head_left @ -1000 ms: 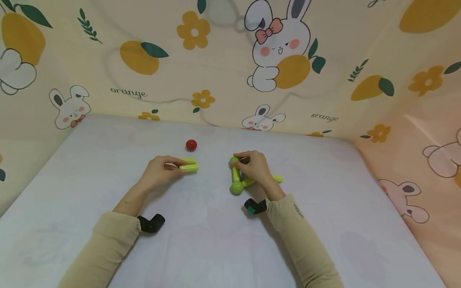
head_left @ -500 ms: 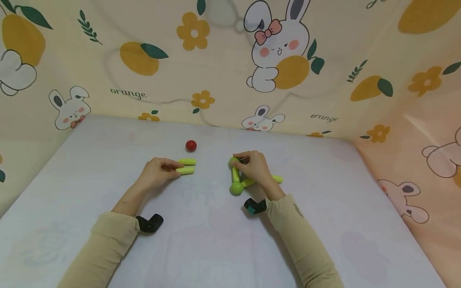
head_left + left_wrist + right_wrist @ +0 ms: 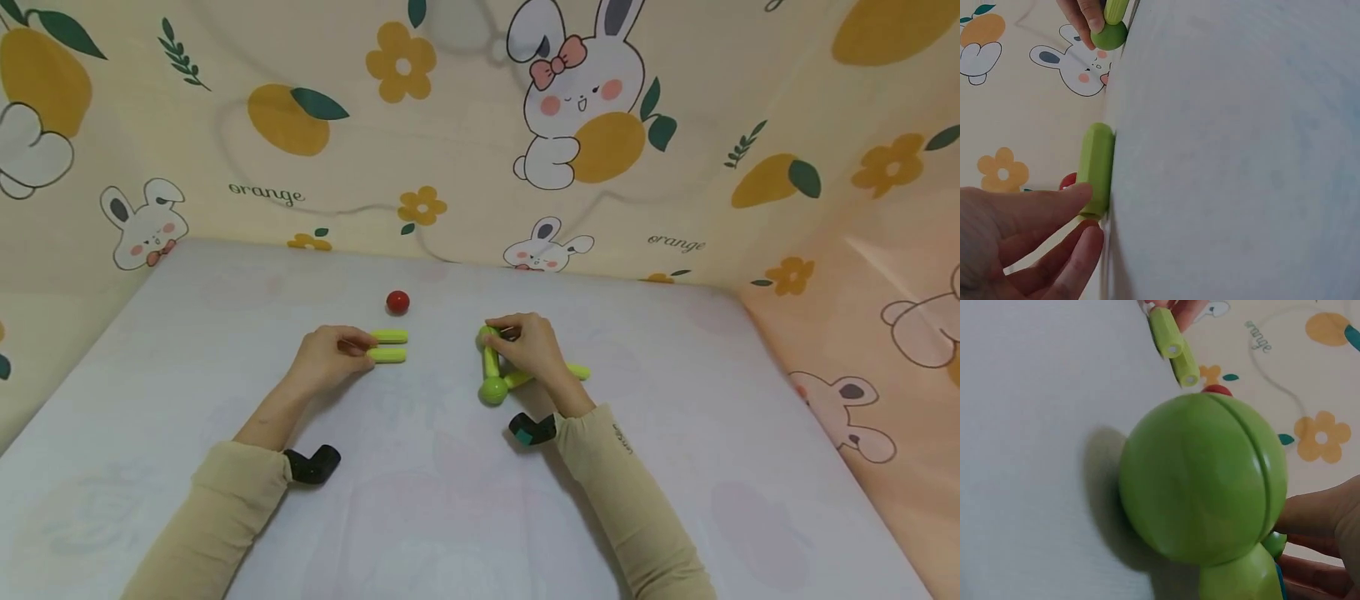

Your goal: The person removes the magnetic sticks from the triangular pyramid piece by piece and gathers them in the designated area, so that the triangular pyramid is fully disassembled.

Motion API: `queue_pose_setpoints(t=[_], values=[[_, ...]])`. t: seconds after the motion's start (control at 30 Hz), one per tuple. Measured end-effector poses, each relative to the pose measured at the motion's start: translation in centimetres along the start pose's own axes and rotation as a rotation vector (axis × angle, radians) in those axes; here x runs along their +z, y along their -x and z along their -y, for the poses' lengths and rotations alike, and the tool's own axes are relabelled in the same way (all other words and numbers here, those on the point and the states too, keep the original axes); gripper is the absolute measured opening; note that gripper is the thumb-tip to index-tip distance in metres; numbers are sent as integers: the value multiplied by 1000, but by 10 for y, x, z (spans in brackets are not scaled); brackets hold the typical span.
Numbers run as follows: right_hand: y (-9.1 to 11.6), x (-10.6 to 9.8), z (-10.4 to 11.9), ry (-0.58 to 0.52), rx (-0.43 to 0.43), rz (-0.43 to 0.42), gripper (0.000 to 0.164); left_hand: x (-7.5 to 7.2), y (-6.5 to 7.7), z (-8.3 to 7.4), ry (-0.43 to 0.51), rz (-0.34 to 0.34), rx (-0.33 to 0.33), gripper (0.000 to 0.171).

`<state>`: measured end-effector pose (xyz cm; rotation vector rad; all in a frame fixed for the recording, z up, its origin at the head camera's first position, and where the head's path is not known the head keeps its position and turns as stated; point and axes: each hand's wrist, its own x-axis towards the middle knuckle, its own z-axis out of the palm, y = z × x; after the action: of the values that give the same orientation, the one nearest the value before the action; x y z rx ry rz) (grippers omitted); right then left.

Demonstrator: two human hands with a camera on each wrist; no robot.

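White tabletop (image 3: 420, 517) held two lime-green faceted plastic sticks (image 3: 389, 356), newly parted, seemingly set down by the loose-fingered left hand (image 3: 330, 357), the right hand (image 3: 529, 346) pinching a glossy green ball (image 3: 482, 337).

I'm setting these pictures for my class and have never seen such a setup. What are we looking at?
There is no robot here: a person's bare left hand and right hand do the work. The wide picture comes from a camera worn on the head; the two close ones come from wrist cameras, probably the black gadgets showing there. On the white tabletop are a red ball, two light green sticks and a frame of green balls and sticks. The right hand pinches one green ball of that frame. The left hand touches the nearer stick; whether it grips it is unclear.
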<state>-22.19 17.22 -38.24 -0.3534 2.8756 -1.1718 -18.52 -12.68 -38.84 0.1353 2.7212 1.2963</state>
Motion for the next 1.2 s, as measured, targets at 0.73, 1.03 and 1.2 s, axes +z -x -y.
queue_pose_setpoints(t=[0.73,1.03,1.2], values=[[25,-25,-19,64,-112,143,41,14,-8,-31,60,-4,55,30],[31,-24,-24,66,-32,109,33,32,-14,-42,88,9,77,28],[31,-21,-26,30,-13,98,30,41,-15,-49,88,30,73,27]])
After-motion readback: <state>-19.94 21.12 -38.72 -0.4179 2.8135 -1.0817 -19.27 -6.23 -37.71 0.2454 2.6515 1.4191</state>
